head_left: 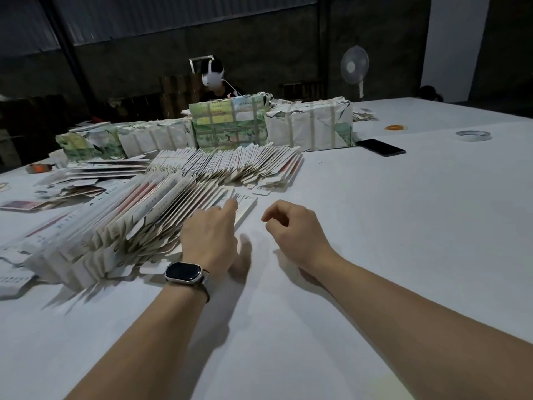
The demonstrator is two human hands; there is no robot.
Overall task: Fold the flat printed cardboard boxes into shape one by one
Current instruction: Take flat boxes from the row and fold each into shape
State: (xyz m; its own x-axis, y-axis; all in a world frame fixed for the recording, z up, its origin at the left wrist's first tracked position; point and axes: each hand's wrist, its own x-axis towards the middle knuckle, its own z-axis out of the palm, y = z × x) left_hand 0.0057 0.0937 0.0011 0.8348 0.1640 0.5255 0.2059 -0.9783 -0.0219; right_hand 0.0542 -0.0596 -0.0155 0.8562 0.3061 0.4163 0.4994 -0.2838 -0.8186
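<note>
Flat printed cardboard boxes (150, 215) fanned in slanted row on matte white table (375, 226), l. side. Top blank touched by left hand (209, 235), fingers straight. Right hand (297, 229) loosely curled, nothing held.

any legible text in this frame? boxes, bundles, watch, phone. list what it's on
None readable.
Flat boxes: rows of print and red stripes, too small and blurred.
Wrapped bundle: green printed panels with characters, blurred.
Watch: screen dark.
Phone: screen dark.
Tape rolls: no print visible.
</note>
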